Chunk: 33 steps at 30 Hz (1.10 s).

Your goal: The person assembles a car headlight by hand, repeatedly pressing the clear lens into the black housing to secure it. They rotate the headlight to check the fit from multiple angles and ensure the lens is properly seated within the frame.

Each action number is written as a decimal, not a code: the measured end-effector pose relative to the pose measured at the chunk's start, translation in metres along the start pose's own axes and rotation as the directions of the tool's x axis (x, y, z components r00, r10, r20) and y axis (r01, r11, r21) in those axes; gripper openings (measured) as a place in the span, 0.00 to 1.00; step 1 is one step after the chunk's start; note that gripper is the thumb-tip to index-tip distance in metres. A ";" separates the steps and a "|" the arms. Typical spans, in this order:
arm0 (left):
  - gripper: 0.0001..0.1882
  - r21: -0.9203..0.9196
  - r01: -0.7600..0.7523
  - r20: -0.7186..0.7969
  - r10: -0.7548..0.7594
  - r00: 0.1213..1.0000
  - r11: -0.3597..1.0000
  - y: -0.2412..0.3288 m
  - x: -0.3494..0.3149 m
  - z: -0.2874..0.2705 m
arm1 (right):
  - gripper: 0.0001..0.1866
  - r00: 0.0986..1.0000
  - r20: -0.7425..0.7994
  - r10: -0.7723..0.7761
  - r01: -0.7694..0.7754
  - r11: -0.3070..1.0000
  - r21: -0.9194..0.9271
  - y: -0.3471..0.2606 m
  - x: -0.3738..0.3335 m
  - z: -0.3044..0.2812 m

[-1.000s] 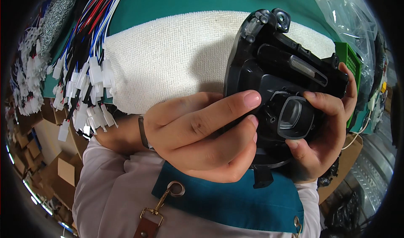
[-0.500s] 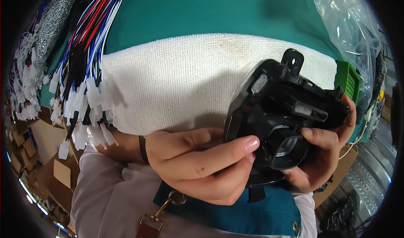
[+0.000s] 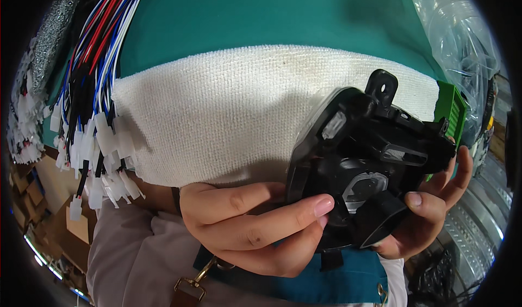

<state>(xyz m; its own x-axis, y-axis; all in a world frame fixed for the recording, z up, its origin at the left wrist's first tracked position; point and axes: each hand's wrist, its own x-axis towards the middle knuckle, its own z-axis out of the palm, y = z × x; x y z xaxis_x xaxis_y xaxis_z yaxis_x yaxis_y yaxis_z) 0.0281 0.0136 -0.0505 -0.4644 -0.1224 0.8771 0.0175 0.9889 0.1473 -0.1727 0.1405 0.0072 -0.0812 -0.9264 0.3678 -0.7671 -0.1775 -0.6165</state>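
Note:
A black plastic lamp housing [image 3: 326, 160] is held up over the near edge of a white cloth [image 3: 228, 111]. It has a mounting tab on top and a clear lens edge at its left. My left hand [image 3: 255, 225] grips its lower left side, thumb lying across the back. Near the middle a round opening [image 3: 363, 190] with a clear rim shows. Tilted away just below it is a black cup-shaped cap [image 3: 380, 217]; I cannot tell whether it still touches the opening. My right hand [image 3: 429, 212] pinches this cap between thumb and a lower finger, other fingers raised beside the housing.
Bundled wires [image 3: 103, 41] with white connectors [image 3: 103, 136] hang over the bench's left edge. A green table surface [image 3: 272, 16] lies beyond the cloth. At the right are a green plastic basket [image 3: 450, 111] and clear plastic bags [image 3: 454, 35]. Cardboard boxes [image 3: 76, 225] stand lower left.
The black cap has tilted down and right, baring the round opening. My right hand has shifted slightly right and down with it. My left hand keeps its grip on the housing.

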 end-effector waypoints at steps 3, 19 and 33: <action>0.02 0.011 0.002 0.012 -0.002 1.000 1.000 0.001 -0.002 0.000 | 0.29 0.998 0.056 0.023 -0.024 0.999 0.021 -0.002 0.005 0.000; 0.05 -0.013 -0.046 0.033 0.047 0.998 0.999 -0.004 -0.001 -0.004 | 0.32 1.000 0.011 0.008 -0.009 1.000 0.027 -0.011 -0.005 -0.005; 0.04 0.038 -0.060 -0.024 0.061 0.998 0.997 -0.008 -0.002 -0.001 | 0.37 0.743 -0.669 0.038 0.130 0.971 0.200 -0.004 -0.016 0.006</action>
<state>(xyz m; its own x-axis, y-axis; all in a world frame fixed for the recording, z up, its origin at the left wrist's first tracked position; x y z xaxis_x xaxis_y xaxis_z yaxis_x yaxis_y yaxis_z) 0.0294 0.0062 -0.0527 -0.4412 -0.0638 0.8951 0.0116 0.9970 0.0768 -0.1643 0.1544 -0.0006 -0.5150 -0.4727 0.7151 -0.6283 -0.3594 -0.6900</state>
